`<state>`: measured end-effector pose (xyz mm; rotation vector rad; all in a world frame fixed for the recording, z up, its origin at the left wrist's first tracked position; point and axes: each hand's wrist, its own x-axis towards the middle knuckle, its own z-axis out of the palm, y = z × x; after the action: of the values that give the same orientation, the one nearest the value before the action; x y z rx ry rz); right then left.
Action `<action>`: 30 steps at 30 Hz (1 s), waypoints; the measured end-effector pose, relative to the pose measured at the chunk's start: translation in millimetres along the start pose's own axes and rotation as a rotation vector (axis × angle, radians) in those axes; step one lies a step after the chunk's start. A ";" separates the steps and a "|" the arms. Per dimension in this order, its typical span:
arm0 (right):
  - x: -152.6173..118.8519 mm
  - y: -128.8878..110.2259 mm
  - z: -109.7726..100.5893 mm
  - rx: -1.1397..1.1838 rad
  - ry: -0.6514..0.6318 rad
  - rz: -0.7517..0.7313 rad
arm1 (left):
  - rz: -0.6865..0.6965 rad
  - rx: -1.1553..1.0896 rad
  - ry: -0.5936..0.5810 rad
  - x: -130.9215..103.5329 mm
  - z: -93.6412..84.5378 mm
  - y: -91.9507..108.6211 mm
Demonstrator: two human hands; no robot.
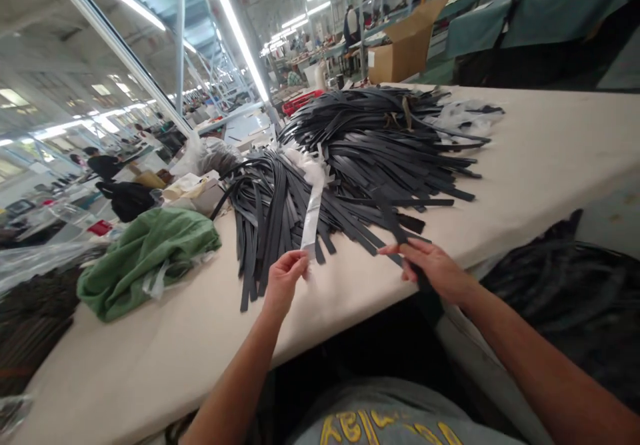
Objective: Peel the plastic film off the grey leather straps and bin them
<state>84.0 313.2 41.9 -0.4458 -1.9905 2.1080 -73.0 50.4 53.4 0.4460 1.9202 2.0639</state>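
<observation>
Left hand (289, 277), right hand (434, 266) apart before the pile (370, 155)
Left pinches white strip (312, 221); right grips black strip (391, 219), seemingly single.

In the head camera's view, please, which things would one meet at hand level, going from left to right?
Green cloth → left hand → right hand → dark heap beyond the table edge.

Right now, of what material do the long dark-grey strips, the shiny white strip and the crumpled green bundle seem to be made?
Long dark-grey strips: perhaps leather or synthetic, smooth with faint sheen. Shiny white strip: probably plastic film or coated paper, bright glare. Crumpled green bundle: likely fabric, matte, soft rounded folds.
</observation>
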 end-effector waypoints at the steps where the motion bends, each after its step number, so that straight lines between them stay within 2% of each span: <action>1: -6.0 -2.0 21.7 0.024 -0.147 0.040 | -0.015 -0.005 -0.020 -10.6 2.9 -3.3; 2: -10.1 -4.0 42.8 0.050 -0.259 0.071 | -0.028 -0.011 -0.045 -19.8 6.6 -6.2; 4: -11.9 -8.4 78.3 0.113 -0.355 0.103 | -0.055 -0.017 -0.105 -35.1 15.5 -10.9; 6: -6.4 -13.3 99.6 0.139 -0.320 0.076 | -0.091 -0.020 -0.172 -47.7 24.4 -14.5; 8: 1.3 -18.2 106.7 0.059 -0.225 -0.014 | -0.140 -0.025 -0.238 -58.6 31.1 -17.5; 10: 6.3 -22.8 104.8 -0.101 -0.157 -0.108 | -0.200 -0.047 -0.301 -67.9 35.3 -20.0; 13: 6.0 -28.9 97.9 -0.298 -0.141 -0.196 | -0.296 -0.065 -0.409 -77.7 39.4 -23.0; 16: 1.5 -33.1 94.6 -0.411 -0.151 -0.257 | -0.399 -0.030 -0.514 -81.6 44.9 -25.6; 19: -0.2 -35.4 91.9 -0.454 -0.152 -0.273 | -0.473 -0.044 -0.532 -81.4 53.1 -27.2; 22: -2.6 -36.8 82.8 -0.432 -0.066 -0.247 | -0.522 -0.134 -0.486 -79.8 61.5 -27.2; 25: -19.1 -36.0 65.0 -0.370 0.095 -0.219 | -0.562 -0.268 -0.369 -77.1 68.6 -26.6; 28: -57.2 -28.5 45.3 -0.374 0.193 -0.179 | -0.570 -0.395 -0.264 -72.0 75.3 -27.0; 30: -89.4 -19.3 36.1 -0.477 0.172 -0.175 | -0.584 -0.455 -0.194 -67.4 80.6 -28.3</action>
<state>153.5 249.3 69.4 -0.4872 -2.3217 1.4339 21.6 98.0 28.4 -0.0258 1.2183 1.8840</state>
